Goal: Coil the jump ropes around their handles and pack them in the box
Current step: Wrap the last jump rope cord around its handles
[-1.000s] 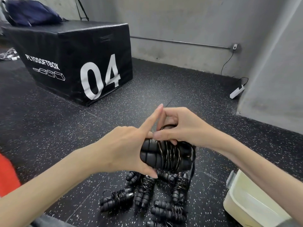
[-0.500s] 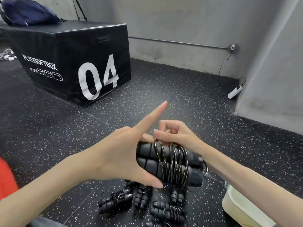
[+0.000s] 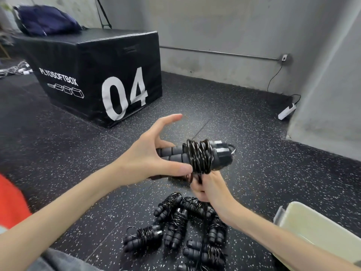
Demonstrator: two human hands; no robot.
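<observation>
My left hand holds a pair of black jump rope handles side by side, thumb under them and index finger stretched out above. Black rope is wound in several turns around the middle of the handles. My right hand is below the bundle and pinches the loose end of the rope under the coil. On the floor beneath lie several coiled jump ropes in a heap. The pale plastic box stands at the lower right, partly cut off by the frame.
A black plyo box marked 04 stands at the back left with a dark blue bag on top. A white power strip and its cable lie by the grey wall at the right. Speckled black rubber floor surrounds me.
My right hand has gone from above the coil round to beneath it with the rope end. The handles have swung so their capped ends point right, away from my left hand.
</observation>
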